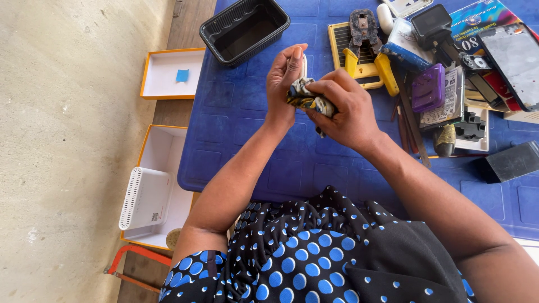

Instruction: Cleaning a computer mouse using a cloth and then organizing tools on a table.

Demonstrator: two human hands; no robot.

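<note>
My left hand [283,78] is raised above the blue table [236,129], fingers closed around a small pale flat object [304,65] that shows only as a thin edge. My right hand [342,106] presses a crumpled patterned cloth [303,95], yellow, dark blue and white, against that object. The two hands touch each other. Most of the pale object is hidden by fingers and cloth.
A black plastic tray [245,28] stands at the back. Yellow-handled crimping pliers [365,45], a purple case [428,87], a hard drive [446,104], a phone [514,62] and small parts crowd the right. Orange-rimmed white boxes [168,73] and a white router [145,197] lie left, below the table.
</note>
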